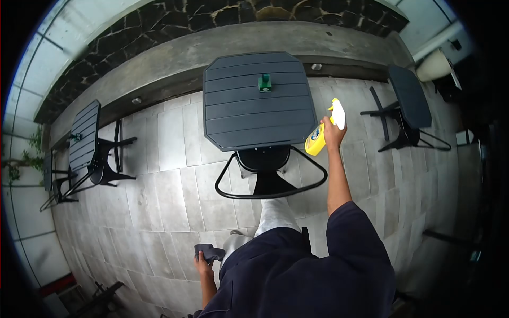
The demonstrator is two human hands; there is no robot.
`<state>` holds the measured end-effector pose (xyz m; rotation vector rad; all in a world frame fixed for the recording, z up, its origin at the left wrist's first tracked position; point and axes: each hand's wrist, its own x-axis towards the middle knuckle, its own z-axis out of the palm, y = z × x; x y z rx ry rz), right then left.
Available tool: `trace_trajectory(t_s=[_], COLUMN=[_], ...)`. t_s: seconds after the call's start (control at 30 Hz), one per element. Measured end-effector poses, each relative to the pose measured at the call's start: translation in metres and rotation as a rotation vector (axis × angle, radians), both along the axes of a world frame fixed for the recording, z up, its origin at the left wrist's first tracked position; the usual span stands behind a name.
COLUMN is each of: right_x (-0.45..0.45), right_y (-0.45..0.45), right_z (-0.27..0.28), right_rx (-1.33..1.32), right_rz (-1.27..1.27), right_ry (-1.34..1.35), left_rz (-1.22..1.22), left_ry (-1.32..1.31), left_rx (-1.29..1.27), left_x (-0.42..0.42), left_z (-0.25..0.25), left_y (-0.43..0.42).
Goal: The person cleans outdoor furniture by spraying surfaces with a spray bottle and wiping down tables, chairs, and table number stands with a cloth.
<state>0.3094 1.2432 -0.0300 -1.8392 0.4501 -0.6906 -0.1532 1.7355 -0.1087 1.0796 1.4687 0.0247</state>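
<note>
My right hand (334, 132) is wrapped round the neck of a yellow spray bottle (316, 142) with a white and yellow trigger head, held upright with a slight tilt just off the right edge of a dark slatted table (254, 119). Low at my left side, my left hand (203, 265) grips a dark grey cloth (209, 253), well apart from the table. On the tabletop stands a small green holder (265, 83). A black metal chair (271, 180) is pushed in at the table's near side, between it and my legs.
Another slatted table (85, 138) with chairs stands at the left, and a smaller dark table (409, 97) with a chair at the right. Behind runs a low concrete ledge (175, 58) below a dark stone wall. Grey tiles (159, 212) cover the floor.
</note>
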Motion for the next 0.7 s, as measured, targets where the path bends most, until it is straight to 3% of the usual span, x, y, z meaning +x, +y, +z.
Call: trace_trajectory(t_s=[0.1, 0.13, 0.17, 0.23, 0.3, 0.37, 0.43, 0.53, 0.6, 0.7], right_x=[-0.086, -0.118, -0.150, -0.220, -0.276, -0.327, -0.366, -0.395, -0.401, -0.394], right_y=[0.000, -0.001, 0.011, 0.046, 0.066, 0.101, 0.135, 0.177, 0.197, 0.213], right_z=[0.074, 0.085, 0.099, 0.124, 0.096, 0.083, 0.056, 0.021, -0.001, -0.006], right_rx=[0.087, 0.106, -0.034, 0.041, -0.032, -0.026, 0.158, 0.277, 0.363, 0.112], right_rz=[-0.033, -0.013, 0.027, 0.044, 0.057, 0.063, 0.059, 0.072, 0.098, 0.090], right_ry=[0.019, 0.061, -0.073, -0.083, -0.130, -0.012, 0.025, 0.014, 0.037, 0.048], left_rz=[-0.196, -0.376, -0.549, -0.657, -0.756, -0.776, -0.983, -1.112, -1.090, -0.980], left_ry=[-0.090, -0.116, -0.146, -0.143, -0.069, 0.002, 0.183, 0.245, 0.194, 0.018], left_rx=[0.039, 0.150, 0.262, 0.311, 0.328, 0.385, 0.535, 0.607, 0.616, 0.580], left_x=[-0.002, -0.009, -0.019, -0.051, -0.072, -0.103, -0.137, -0.160, -0.177, -0.184], left_z=[-0.030, -0.041, -0.052, -0.061, -0.054, -0.049, -0.072, -0.033, -0.026, -0.009], left_y=[0.038, 0.052, 0.066, 0.095, 0.116, 0.135, 0.173, 0.180, 0.190, 0.188])
